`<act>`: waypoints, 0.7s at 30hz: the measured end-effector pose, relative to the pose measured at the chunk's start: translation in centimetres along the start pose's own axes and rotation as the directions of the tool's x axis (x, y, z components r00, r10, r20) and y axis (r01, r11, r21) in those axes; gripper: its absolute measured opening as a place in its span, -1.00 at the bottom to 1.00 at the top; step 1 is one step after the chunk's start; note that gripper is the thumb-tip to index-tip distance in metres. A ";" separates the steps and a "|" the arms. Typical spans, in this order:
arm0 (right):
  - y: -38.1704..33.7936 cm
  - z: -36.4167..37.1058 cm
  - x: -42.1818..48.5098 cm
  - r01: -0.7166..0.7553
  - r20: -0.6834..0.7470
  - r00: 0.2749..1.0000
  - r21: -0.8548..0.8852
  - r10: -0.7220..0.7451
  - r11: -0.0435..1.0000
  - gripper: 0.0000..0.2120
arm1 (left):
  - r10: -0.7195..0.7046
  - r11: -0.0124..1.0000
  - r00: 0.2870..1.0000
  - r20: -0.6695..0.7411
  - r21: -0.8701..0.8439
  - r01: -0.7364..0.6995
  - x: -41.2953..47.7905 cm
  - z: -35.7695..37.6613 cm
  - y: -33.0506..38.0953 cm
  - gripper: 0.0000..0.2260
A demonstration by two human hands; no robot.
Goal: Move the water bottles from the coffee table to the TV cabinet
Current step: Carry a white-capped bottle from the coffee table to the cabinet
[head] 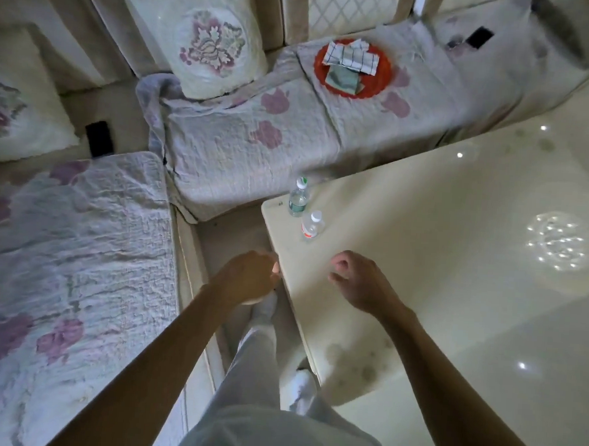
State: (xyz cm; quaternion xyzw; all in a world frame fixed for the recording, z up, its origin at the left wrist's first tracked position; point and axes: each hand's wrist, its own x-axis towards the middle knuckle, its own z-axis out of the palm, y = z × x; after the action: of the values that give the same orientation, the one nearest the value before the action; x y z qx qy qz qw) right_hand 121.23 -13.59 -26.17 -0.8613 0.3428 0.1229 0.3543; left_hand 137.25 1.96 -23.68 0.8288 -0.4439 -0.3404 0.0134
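Two clear water bottles stand at the near left corner of the glossy cream coffee table point(458, 233). The taller bottle point(298, 198) has a green-and-white cap and a dark label. The shorter bottle point(312, 225) has a white cap and a red-edged label, just nearer to me. My left hand point(248, 276) hovers beside the table's left edge, fingers curled loosely, holding nothing. My right hand point(358, 282) hangs over the table a short way in front of the shorter bottle, fingers bent and apart, empty. The TV cabinet is out of sight.
An L-shaped sofa with quilted floral covers point(243, 140) wraps the table's left and far sides. A red tray point(352, 69) with folded cloths lies on it, plus embroidered cushions point(207, 41) and two dark phones point(99, 138). A narrow floor gap holds my legs.
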 end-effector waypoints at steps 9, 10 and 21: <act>2.8 8.1 15.8 -0.391 -0.013 0.909 0.327 0.417 0.861 -0.42 | -0.018 0.992 0.997 0.070 -0.124 0.027 12.5 -0.8 -6.4 -0.76; 3.6 9.2 17.4 -0.413 -0.013 0.896 0.341 0.444 0.844 -0.38 | -0.019 0.990 0.998 0.058 -0.140 0.027 13.8 -0.5 -6.9 -0.77; 7.7 17.2 25.3 -0.340 -0.247 0.837 0.464 0.488 0.818 -0.26 | -0.014 0.969 0.998 0.058 -0.245 0.028 18.9 1.8 -9.7 -0.82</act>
State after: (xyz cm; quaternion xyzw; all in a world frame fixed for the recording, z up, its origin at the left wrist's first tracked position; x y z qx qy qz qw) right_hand 135.20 -18.32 -54.11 -0.6801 0.6007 -0.0324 0.4191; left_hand 150.34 -5.73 -38.69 0.8155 -0.3898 -0.4160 0.1001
